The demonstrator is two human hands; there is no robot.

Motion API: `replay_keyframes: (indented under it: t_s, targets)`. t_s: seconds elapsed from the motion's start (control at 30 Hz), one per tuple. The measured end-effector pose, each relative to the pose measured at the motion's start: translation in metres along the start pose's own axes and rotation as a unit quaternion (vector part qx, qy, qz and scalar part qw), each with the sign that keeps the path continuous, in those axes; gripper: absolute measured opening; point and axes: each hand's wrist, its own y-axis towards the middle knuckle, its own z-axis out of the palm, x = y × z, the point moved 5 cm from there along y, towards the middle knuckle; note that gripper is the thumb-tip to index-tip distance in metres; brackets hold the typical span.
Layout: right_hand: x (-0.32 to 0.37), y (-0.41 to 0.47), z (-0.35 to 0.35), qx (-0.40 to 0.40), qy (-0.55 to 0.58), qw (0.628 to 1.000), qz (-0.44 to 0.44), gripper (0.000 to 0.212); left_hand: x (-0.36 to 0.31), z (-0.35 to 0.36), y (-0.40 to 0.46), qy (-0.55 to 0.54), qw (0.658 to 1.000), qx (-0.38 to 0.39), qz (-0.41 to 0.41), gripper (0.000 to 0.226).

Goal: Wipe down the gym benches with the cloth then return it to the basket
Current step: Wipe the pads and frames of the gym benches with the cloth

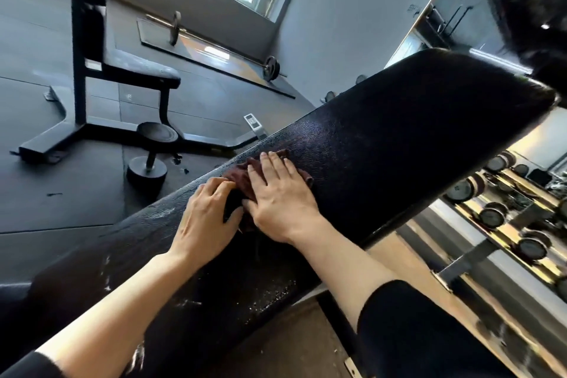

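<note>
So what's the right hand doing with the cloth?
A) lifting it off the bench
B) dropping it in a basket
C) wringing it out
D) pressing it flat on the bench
D: the right hand lies with straight fingers on the cloth, flat against the bench.

Black padded bench [383,138] runs diag. across view, surface textured, white flecks near lower end. Dark brown cloth [245,170] bunched on pad. Right hand [280,198] flat on cloth, fingers straight. Left hand [208,218] beside it, fingers curled at cloth edge. Second bench [141,70] w/ frame on floor, upper left. Dumbbell [148,163] upright near it. Barbell [221,43] by window. Dumbbell rack [506,218] right.
</note>
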Motion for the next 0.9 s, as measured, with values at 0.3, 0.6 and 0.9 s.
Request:
replay_keyframes:
  t_s: [0.3,0.6,0.9]
  targets:
    - [-0.034,0.039,-0.014,-0.04,-0.014,0.992,0.119,0.068,0.028,-0.01,0.0,-0.01,0.999,-0.018,-0.032,0.038]
    - [-0.022,0.06,-0.009,-0.035,-0.035,0.995,0.084,0.066,0.049,-0.016,-0.01,-0.001,0.997,-0.035,-0.066,0.037]
    - [0.035,0.078,0.011,0.008,-0.018,0.999,0.04,0.065,0.063,-0.017,-0.025,-0.001,0.994,-0.051,-0.096,0.035]
